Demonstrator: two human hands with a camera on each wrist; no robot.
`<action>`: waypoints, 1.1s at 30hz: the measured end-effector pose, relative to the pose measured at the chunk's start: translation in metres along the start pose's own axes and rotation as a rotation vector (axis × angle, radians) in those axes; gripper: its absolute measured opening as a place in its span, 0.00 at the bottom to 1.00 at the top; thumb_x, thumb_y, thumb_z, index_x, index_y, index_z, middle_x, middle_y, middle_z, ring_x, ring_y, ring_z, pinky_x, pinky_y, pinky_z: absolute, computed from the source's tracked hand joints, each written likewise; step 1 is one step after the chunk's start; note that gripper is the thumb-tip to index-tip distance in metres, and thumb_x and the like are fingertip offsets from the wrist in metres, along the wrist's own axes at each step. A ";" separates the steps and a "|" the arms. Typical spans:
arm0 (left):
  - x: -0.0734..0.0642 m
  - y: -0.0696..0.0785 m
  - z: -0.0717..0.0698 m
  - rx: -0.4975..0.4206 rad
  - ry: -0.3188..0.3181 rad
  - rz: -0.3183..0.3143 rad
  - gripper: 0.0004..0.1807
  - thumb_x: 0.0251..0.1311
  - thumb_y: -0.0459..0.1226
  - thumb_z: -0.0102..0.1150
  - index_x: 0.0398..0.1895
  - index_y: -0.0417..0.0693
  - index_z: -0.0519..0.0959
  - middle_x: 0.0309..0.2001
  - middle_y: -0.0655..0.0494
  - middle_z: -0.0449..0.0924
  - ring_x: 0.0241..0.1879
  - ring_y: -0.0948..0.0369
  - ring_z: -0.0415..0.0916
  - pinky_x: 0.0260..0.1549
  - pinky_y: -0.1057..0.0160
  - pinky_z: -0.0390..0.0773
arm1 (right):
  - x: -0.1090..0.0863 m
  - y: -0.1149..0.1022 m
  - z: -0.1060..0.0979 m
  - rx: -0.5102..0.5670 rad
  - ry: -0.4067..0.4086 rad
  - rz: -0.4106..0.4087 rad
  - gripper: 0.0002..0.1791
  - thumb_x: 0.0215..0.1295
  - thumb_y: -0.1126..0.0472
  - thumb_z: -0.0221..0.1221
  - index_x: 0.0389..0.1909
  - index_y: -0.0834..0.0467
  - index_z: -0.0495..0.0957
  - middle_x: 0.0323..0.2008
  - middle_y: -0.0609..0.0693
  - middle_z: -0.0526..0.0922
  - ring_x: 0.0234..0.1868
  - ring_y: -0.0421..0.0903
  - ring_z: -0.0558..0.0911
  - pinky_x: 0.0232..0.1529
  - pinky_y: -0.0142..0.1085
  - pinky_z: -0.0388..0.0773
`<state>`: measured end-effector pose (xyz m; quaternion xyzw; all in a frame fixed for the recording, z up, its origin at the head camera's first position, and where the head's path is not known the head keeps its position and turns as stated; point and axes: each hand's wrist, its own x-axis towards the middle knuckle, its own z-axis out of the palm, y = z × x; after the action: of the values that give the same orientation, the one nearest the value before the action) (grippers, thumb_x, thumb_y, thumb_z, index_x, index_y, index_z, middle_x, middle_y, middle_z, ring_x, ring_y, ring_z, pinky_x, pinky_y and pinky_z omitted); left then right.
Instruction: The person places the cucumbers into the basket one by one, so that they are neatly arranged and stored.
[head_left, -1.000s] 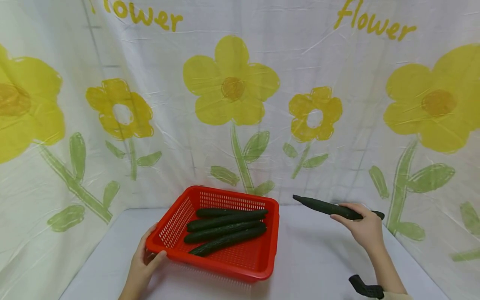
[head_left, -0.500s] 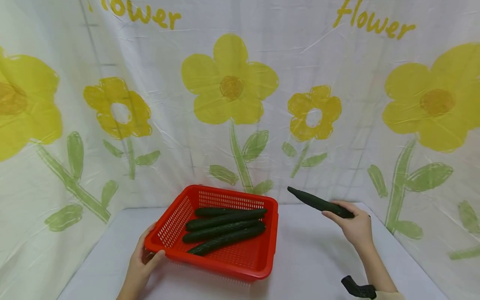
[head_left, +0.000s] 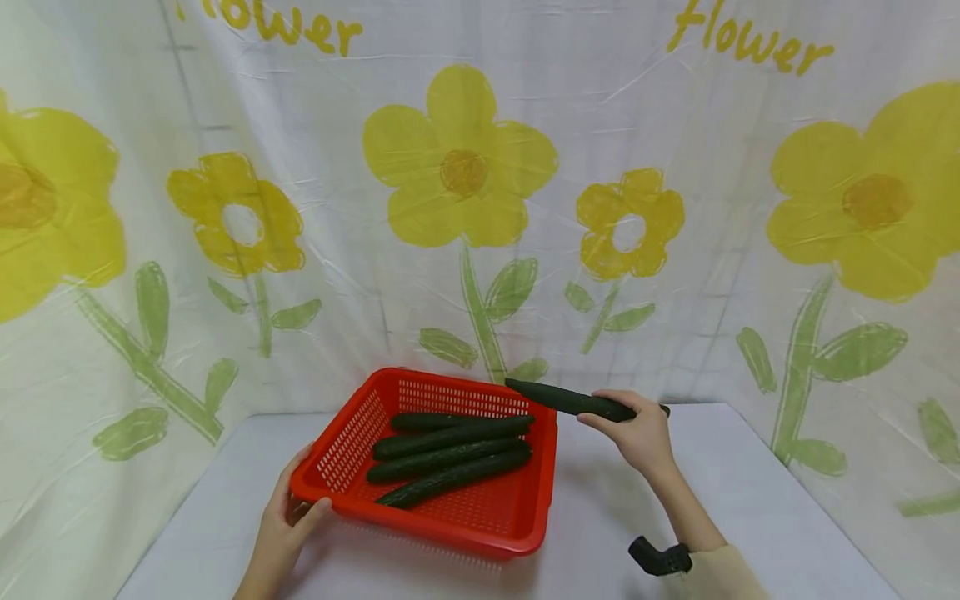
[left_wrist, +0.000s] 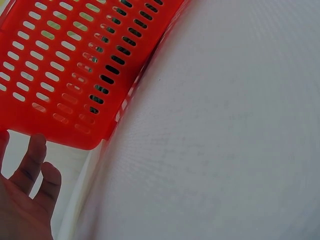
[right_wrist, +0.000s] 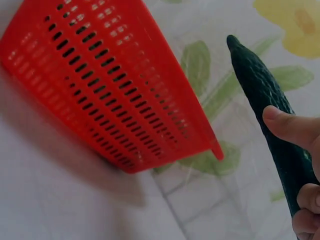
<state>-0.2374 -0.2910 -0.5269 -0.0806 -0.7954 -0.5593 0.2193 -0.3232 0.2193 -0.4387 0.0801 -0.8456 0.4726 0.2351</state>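
Note:
In the head view my right hand [head_left: 641, 433] grips a dark green cucumber [head_left: 570, 401] near its right end. The tip of that cucumber reaches over the back right corner of a red plastic basket [head_left: 450, 523]. Several more cucumbers [head_left: 450, 460] lie side by side inside the basket. My left hand [head_left: 287, 525] holds the basket's front left corner, thumb over the rim and fingers along the outside. From the right wrist the held cucumber [right_wrist: 260, 85] shows with the thumb pressed along it, apart from the basket wall [right_wrist: 100, 85]. The left wrist view shows fingers [left_wrist: 32, 160] by the basket's edge.
The basket stands on a white table [head_left: 600, 533], tilted slightly in view. Behind the table hangs a pale curtain [head_left: 337, 250] with painted yellow flowers. A black strap-like piece [head_left: 660, 557] sits at my right wrist by the sleeve.
My right hand has carried the cucumber leftward, from well right of the basket to over its back right corner. My left hand and the basket have stayed in place.

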 end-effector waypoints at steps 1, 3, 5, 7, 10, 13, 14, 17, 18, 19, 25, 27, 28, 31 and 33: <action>0.000 0.000 0.000 -0.002 -0.001 0.001 0.43 0.70 0.27 0.62 0.85 0.51 0.57 0.69 0.80 0.66 0.57 0.77 0.75 0.51 0.79 0.77 | 0.001 -0.004 0.005 0.015 -0.013 -0.005 0.25 0.53 0.50 0.82 0.51 0.53 0.90 0.51 0.53 0.89 0.48 0.51 0.85 0.41 0.31 0.82; 0.000 0.000 0.000 -0.005 -0.003 0.003 0.43 0.70 0.27 0.62 0.85 0.52 0.57 0.69 0.80 0.66 0.58 0.76 0.75 0.52 0.79 0.77 | 0.003 -0.012 0.017 0.040 -0.035 -0.016 0.24 0.53 0.50 0.82 0.50 0.53 0.91 0.50 0.53 0.89 0.48 0.51 0.86 0.42 0.32 0.83; 0.001 0.000 -0.001 -0.011 -0.003 0.008 0.42 0.71 0.27 0.62 0.85 0.52 0.57 0.70 0.79 0.65 0.58 0.75 0.75 0.52 0.79 0.77 | 0.006 -0.021 0.027 0.062 -0.063 -0.033 0.24 0.52 0.51 0.82 0.50 0.53 0.91 0.50 0.53 0.89 0.49 0.51 0.86 0.43 0.33 0.84; 0.001 -0.001 -0.001 -0.026 -0.004 0.011 0.43 0.70 0.26 0.61 0.85 0.52 0.57 0.72 0.78 0.65 0.59 0.74 0.76 0.52 0.78 0.77 | 0.009 -0.030 0.037 0.084 -0.089 -0.051 0.24 0.52 0.51 0.83 0.50 0.53 0.91 0.50 0.52 0.89 0.50 0.51 0.86 0.45 0.35 0.85; 0.002 -0.002 -0.002 -0.032 -0.004 0.018 0.43 0.70 0.25 0.61 0.85 0.51 0.57 0.72 0.78 0.65 0.59 0.74 0.76 0.52 0.78 0.77 | 0.012 -0.045 0.051 0.111 -0.128 -0.070 0.24 0.51 0.50 0.83 0.49 0.51 0.91 0.50 0.50 0.89 0.52 0.51 0.86 0.50 0.42 0.86; 0.001 -0.001 0.000 -0.043 -0.003 0.037 0.43 0.69 0.25 0.62 0.84 0.49 0.58 0.72 0.77 0.66 0.59 0.75 0.76 0.52 0.78 0.77 | 0.016 -0.061 0.060 0.126 -0.165 -0.091 0.23 0.51 0.50 0.83 0.49 0.50 0.91 0.49 0.48 0.90 0.52 0.50 0.86 0.53 0.48 0.86; 0.001 -0.001 0.000 -0.045 -0.004 0.039 0.43 0.69 0.25 0.62 0.84 0.49 0.58 0.72 0.77 0.66 0.60 0.75 0.76 0.52 0.78 0.77 | 0.018 -0.065 0.063 0.123 -0.177 -0.101 0.22 0.51 0.50 0.83 0.48 0.49 0.91 0.49 0.48 0.90 0.53 0.49 0.86 0.54 0.49 0.86; 0.001 -0.001 0.000 -0.051 -0.006 0.039 0.43 0.69 0.25 0.62 0.84 0.49 0.58 0.71 0.76 0.67 0.60 0.75 0.75 0.52 0.78 0.77 | 0.023 -0.080 0.071 0.107 -0.206 -0.139 0.21 0.51 0.51 0.83 0.47 0.49 0.92 0.48 0.47 0.90 0.52 0.49 0.86 0.55 0.50 0.85; 0.000 -0.002 0.000 -0.044 -0.006 0.032 0.43 0.69 0.25 0.62 0.84 0.50 0.58 0.71 0.77 0.67 0.60 0.75 0.76 0.52 0.78 0.77 | 0.024 -0.084 0.074 0.102 -0.213 -0.150 0.22 0.50 0.50 0.83 0.47 0.49 0.92 0.48 0.46 0.90 0.52 0.49 0.86 0.56 0.51 0.84; 0.000 -0.002 -0.001 -0.037 -0.007 0.029 0.43 0.69 0.25 0.62 0.85 0.50 0.58 0.71 0.77 0.67 0.60 0.75 0.76 0.52 0.78 0.77 | 0.026 -0.087 0.077 0.091 -0.215 -0.160 0.22 0.50 0.50 0.83 0.46 0.49 0.92 0.48 0.46 0.90 0.53 0.49 0.86 0.57 0.51 0.83; -0.003 -0.004 -0.002 -0.022 -0.007 0.021 0.43 0.69 0.25 0.62 0.84 0.49 0.58 0.70 0.79 0.67 0.58 0.76 0.76 0.51 0.78 0.77 | 0.033 -0.099 0.102 0.053 -0.267 -0.200 0.23 0.50 0.50 0.83 0.47 0.51 0.92 0.50 0.48 0.90 0.55 0.51 0.85 0.59 0.52 0.82; -0.003 -0.003 -0.002 -0.029 -0.006 0.023 0.43 0.69 0.25 0.62 0.84 0.50 0.58 0.70 0.79 0.67 0.58 0.76 0.76 0.51 0.78 0.77 | 0.037 -0.102 0.110 0.051 -0.284 -0.213 0.22 0.51 0.49 0.83 0.48 0.51 0.92 0.51 0.48 0.90 0.55 0.50 0.85 0.58 0.50 0.83; -0.002 -0.002 -0.001 -0.029 -0.006 0.028 0.43 0.69 0.25 0.62 0.84 0.50 0.58 0.70 0.79 0.67 0.58 0.76 0.76 0.51 0.78 0.77 | 0.038 -0.103 0.114 0.052 -0.288 -0.218 0.22 0.52 0.49 0.82 0.48 0.50 0.92 0.51 0.48 0.90 0.55 0.50 0.86 0.56 0.49 0.83; -0.001 0.000 -0.001 -0.040 -0.003 0.040 0.43 0.69 0.25 0.62 0.84 0.49 0.58 0.70 0.75 0.69 0.57 0.74 0.77 0.51 0.78 0.77 | 0.043 -0.107 0.125 0.043 -0.297 -0.227 0.22 0.52 0.50 0.82 0.48 0.50 0.92 0.50 0.47 0.90 0.53 0.49 0.86 0.53 0.47 0.84; -0.001 0.000 -0.002 -0.038 0.002 0.042 0.43 0.69 0.24 0.62 0.84 0.48 0.58 0.69 0.75 0.69 0.57 0.74 0.77 0.50 0.78 0.77 | 0.045 -0.108 0.132 0.033 -0.313 -0.226 0.23 0.52 0.49 0.82 0.48 0.51 0.92 0.49 0.48 0.90 0.52 0.49 0.86 0.52 0.45 0.84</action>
<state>-0.2364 -0.2926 -0.5266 -0.1010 -0.7825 -0.5697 0.2301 -0.3662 0.0544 -0.3940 0.2508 -0.8497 0.4386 0.1510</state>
